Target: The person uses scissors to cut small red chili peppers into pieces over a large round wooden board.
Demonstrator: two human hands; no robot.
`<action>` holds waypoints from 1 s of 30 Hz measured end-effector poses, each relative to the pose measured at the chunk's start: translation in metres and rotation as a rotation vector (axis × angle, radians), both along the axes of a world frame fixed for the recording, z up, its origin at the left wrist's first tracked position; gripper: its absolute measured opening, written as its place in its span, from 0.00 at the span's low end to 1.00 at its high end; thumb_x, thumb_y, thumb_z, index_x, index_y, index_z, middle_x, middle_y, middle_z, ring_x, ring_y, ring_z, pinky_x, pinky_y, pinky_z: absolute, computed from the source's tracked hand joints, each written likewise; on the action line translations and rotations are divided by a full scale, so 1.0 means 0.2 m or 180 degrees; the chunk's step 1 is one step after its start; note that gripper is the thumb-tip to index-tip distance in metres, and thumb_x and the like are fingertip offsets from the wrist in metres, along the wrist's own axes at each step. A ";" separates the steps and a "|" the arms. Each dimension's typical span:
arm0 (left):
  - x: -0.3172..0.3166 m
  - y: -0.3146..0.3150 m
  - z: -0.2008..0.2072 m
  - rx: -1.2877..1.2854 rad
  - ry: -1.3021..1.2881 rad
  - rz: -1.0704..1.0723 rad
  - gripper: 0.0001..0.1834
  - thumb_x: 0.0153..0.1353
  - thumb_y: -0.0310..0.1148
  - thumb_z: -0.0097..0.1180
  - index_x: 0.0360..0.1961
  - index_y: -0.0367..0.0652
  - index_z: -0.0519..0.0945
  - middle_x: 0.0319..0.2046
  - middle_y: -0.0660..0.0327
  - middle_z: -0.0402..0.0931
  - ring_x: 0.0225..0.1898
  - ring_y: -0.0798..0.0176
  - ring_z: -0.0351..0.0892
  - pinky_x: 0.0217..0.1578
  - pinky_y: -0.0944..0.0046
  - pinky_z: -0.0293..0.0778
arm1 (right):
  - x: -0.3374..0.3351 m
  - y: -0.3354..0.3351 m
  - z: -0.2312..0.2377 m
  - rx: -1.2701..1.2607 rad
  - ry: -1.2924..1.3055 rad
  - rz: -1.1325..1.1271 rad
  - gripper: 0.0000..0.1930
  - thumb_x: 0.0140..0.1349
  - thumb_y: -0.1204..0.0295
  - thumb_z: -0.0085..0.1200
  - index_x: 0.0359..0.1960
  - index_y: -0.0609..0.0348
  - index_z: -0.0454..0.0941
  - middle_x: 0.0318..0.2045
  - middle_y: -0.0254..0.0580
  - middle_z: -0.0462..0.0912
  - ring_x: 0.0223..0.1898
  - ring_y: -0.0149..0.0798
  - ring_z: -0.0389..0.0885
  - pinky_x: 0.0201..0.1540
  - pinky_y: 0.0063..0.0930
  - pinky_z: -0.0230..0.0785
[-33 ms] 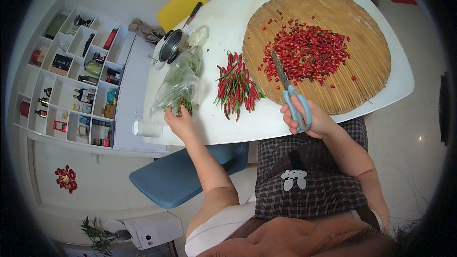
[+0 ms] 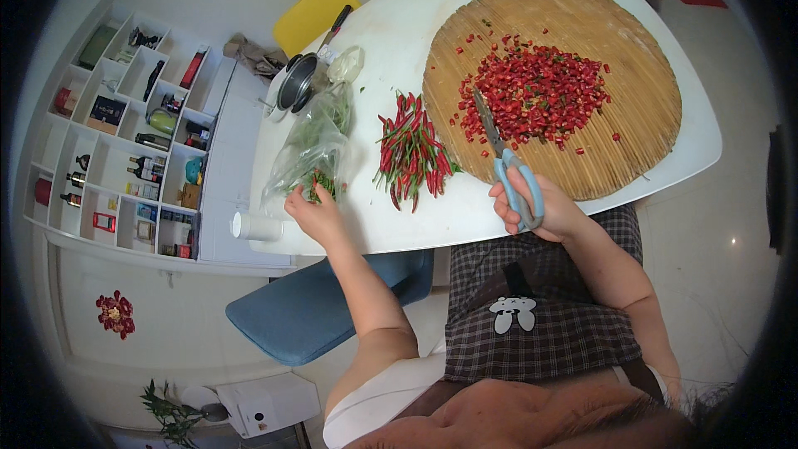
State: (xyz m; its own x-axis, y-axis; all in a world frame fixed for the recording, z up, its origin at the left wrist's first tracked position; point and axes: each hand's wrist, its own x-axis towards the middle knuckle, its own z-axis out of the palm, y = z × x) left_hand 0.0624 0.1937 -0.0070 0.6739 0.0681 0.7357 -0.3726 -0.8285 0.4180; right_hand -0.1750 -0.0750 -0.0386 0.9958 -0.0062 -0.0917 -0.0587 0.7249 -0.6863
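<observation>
Left hand [image 2: 312, 218] curled fingers at a bag [image 2: 309, 146] centre-left, pinch unclear; right hand [image 2: 550, 209] wrapped fingers round scissors [image 2: 502, 163]; pan [image 2: 298, 83] sat upper left.

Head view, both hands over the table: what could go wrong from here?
The scissors in the right hand point over the chopped chilies; a sweep might scatter pieces off the board. The left hand is at the plastic bag, so a tug could spill its contents. The white cup near the table's edge might get knocked by that hand.
</observation>
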 end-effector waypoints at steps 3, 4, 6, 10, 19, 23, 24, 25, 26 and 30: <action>-0.06 -0.19 0.02 0.0322 0.0269 -0.0794 0.11 0.50 0.29 0.58 0.34 0.35 0.77 0.26 0.55 0.74 0.29 0.56 0.73 0.33 0.58 0.70 | 0.00 0.00 -0.01 0.0025 -0.0046 0.0013 0.23 0.67 0.53 0.32 0.37 0.64 0.67 0.20 0.37 0.69 0.19 0.28 0.69 0.22 0.21 0.66; -0.09 -0.27 0.04 0.0239 0.0691 -0.1208 0.10 0.49 0.29 0.58 0.32 0.36 0.78 0.25 0.55 0.74 0.29 0.54 0.73 0.33 0.56 0.69 | 0.01 0.00 -0.02 0.0013 -0.0040 0.0010 0.23 0.67 0.53 0.32 0.37 0.64 0.67 0.20 0.37 0.69 0.19 0.28 0.69 0.22 0.21 0.66; -0.05 -0.39 0.00 0.0713 0.0846 -0.1533 0.08 0.49 0.29 0.59 0.29 0.36 0.79 0.26 0.54 0.74 0.30 0.52 0.74 0.33 0.56 0.70 | 0.01 0.00 -0.02 -0.0011 -0.0035 0.0015 0.23 0.67 0.53 0.33 0.37 0.64 0.67 0.20 0.37 0.69 0.19 0.28 0.69 0.22 0.21 0.66; -0.04 -0.48 0.01 0.1117 0.1466 -0.1566 0.09 0.49 0.30 0.60 0.27 0.35 0.79 0.27 0.51 0.76 0.30 0.51 0.76 0.33 0.57 0.70 | 0.00 -0.01 -0.01 0.0057 0.0054 0.0059 0.22 0.67 0.54 0.34 0.37 0.64 0.67 0.21 0.37 0.70 0.19 0.28 0.70 0.23 0.21 0.67; 0.06 -0.42 -0.09 0.0637 0.2086 -0.1741 0.09 0.51 0.25 0.58 0.32 0.29 0.77 0.22 0.57 0.77 0.23 0.68 0.74 0.27 0.69 0.70 | 0.00 -0.01 -0.03 0.0217 -0.0079 0.0152 0.20 0.66 0.54 0.38 0.36 0.63 0.67 0.22 0.38 0.73 0.20 0.27 0.71 0.23 0.23 0.68; 0.03 -0.45 -0.02 0.0280 0.1836 -0.1830 0.07 0.52 0.25 0.58 0.31 0.32 0.76 0.22 0.60 0.76 0.23 0.70 0.73 0.26 0.71 0.70 | 0.00 -0.01 -0.02 0.0216 0.0015 0.0158 0.21 0.65 0.54 0.39 0.37 0.63 0.67 0.23 0.38 0.73 0.19 0.28 0.71 0.24 0.24 0.69; 0.01 -0.47 0.02 0.0089 0.1694 -0.1842 0.07 0.52 0.25 0.58 0.30 0.32 0.76 0.22 0.59 0.76 0.23 0.70 0.74 0.26 0.70 0.70 | 0.00 -0.01 -0.02 0.0223 0.0023 0.0182 0.21 0.65 0.53 0.39 0.37 0.63 0.67 0.23 0.38 0.73 0.19 0.29 0.71 0.24 0.24 0.69; -0.06 -0.53 0.09 -0.0526 0.1919 -0.2222 0.07 0.54 0.26 0.57 0.32 0.32 0.76 0.24 0.61 0.77 0.25 0.72 0.75 0.28 0.73 0.71 | 0.00 -0.01 -0.02 0.0209 0.0034 0.0162 0.21 0.65 0.53 0.39 0.37 0.63 0.67 0.23 0.39 0.73 0.19 0.29 0.71 0.24 0.24 0.69; -0.12 -0.59 0.15 -0.0858 0.2099 -0.2458 0.07 0.55 0.26 0.57 0.33 0.34 0.76 0.25 0.62 0.77 0.25 0.72 0.75 0.27 0.74 0.70 | 0.01 -0.02 -0.02 0.0192 0.0041 0.0157 0.22 0.65 0.52 0.38 0.37 0.63 0.67 0.23 0.39 0.73 0.19 0.29 0.72 0.24 0.25 0.69; -0.22 -0.83 0.23 -0.1642 0.2654 -0.3233 0.07 0.55 0.26 0.57 0.33 0.35 0.75 0.27 0.58 0.78 0.27 0.70 0.77 0.30 0.75 0.72 | 0.00 -0.03 -0.07 0.0398 -0.0070 0.0115 0.25 0.67 0.51 0.29 0.42 0.64 0.66 0.28 0.43 0.73 0.23 0.30 0.74 0.30 0.27 0.71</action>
State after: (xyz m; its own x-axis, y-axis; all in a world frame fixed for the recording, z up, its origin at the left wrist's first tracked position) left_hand 0.0181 0.0280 0.0383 0.8104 -0.5679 0.1442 -0.2027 -0.0409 0.9784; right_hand -0.1745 -0.0808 -0.0523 0.9969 0.0397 -0.0676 -0.0721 0.8026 -0.5921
